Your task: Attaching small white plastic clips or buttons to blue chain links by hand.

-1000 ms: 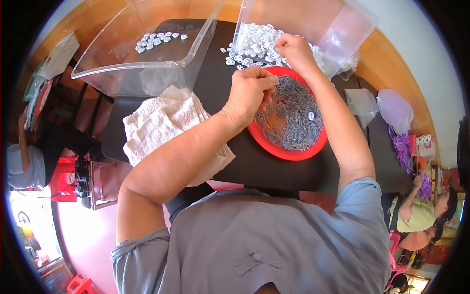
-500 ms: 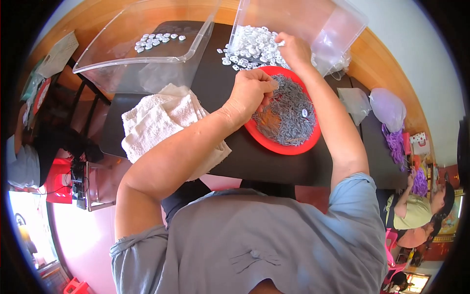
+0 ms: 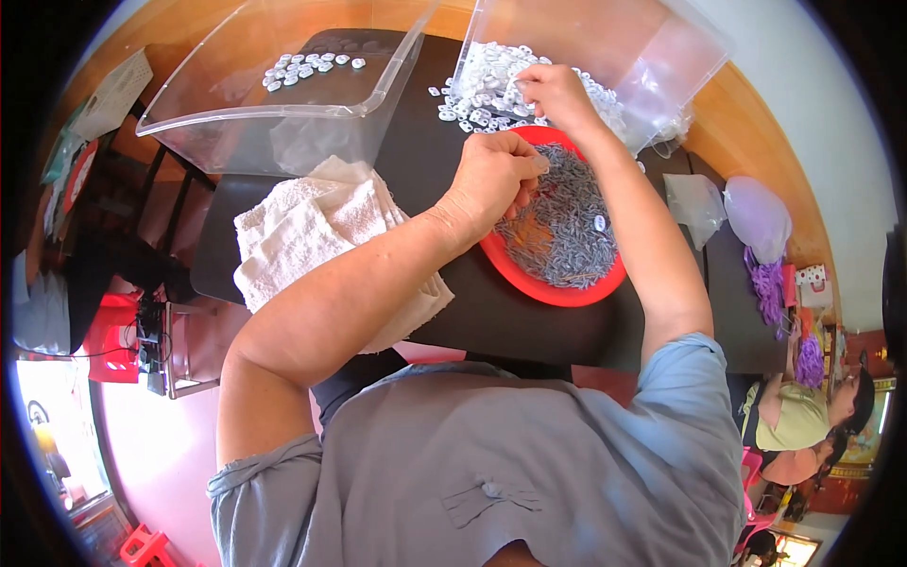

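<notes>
My left hand (image 3: 493,175) is closed in a pinch over the left part of a round red tray (image 3: 557,299). A small pale piece (image 3: 542,163) shows at its fingertips; its kind is too small to tell. Many slim grey parts (image 3: 574,248) fill the tray, and one white oval piece (image 3: 600,223) lies on them. Beyond the tray, my right hand (image 3: 561,98) has its fingers bent together at a heap of small white plastic pieces with holes (image 3: 491,83). What its fingertips hold, if anything, cannot be made out.
The heap spills from a clear plastic bin (image 3: 605,38). Another clear bin (image 3: 274,118) stands at the left, with several white pieces (image 3: 307,68) seen through it. A folded white towel (image 3: 312,227) lies on the dark table (image 3: 529,335). Plastic bags (image 3: 756,217) sit at the right; other people are nearby.
My right hand has shifted slightly left against the heap, its fingers now down at the pieces. The left hand keeps its pinch above the tray. The whole view has shifted slightly.
</notes>
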Action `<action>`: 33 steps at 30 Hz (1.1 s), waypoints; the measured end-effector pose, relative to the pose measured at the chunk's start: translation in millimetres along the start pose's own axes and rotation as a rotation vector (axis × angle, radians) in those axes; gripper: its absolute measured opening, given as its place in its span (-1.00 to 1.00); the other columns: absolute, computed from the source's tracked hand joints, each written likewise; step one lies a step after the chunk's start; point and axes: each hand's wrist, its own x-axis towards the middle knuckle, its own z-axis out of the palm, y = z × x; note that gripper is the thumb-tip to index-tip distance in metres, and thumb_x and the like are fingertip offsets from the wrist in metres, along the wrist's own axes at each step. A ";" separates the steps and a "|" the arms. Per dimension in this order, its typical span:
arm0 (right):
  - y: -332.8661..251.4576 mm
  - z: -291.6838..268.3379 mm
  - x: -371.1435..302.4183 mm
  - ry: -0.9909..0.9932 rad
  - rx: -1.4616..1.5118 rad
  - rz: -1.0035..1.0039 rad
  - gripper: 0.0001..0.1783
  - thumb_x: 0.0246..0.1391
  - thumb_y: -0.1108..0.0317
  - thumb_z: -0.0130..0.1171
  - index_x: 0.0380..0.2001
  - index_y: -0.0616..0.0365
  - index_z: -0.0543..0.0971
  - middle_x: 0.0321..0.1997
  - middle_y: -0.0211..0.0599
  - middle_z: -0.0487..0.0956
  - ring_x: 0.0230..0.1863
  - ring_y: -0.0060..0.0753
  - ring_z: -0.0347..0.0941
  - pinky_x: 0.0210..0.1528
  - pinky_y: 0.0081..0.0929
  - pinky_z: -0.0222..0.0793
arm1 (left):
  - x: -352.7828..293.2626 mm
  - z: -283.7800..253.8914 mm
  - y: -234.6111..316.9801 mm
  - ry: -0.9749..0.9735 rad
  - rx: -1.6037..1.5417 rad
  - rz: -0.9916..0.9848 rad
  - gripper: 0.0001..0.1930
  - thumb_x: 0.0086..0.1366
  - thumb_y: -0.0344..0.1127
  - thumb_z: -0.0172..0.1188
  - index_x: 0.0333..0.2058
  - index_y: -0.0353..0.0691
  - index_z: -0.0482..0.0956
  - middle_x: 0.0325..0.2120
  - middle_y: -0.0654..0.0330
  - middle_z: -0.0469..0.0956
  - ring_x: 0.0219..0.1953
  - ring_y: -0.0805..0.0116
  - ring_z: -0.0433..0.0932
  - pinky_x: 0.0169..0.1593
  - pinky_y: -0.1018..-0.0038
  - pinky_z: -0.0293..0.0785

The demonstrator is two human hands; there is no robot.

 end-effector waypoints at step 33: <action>-95.6 -2.8 -156.0 0.001 0.736 0.148 -0.88 0.11 0.41 0.18 -0.34 0.24 0.61 -0.49 -0.44 0.55 -0.48 -0.65 0.42 -0.44 -0.68 0.25 | 4.2 -5.9 3.0 0.115 -0.588 -0.025 -0.89 0.25 -0.41 0.10 -0.32 -0.34 0.47 -0.44 0.11 0.51 -0.39 0.32 0.48 -0.31 0.38 0.43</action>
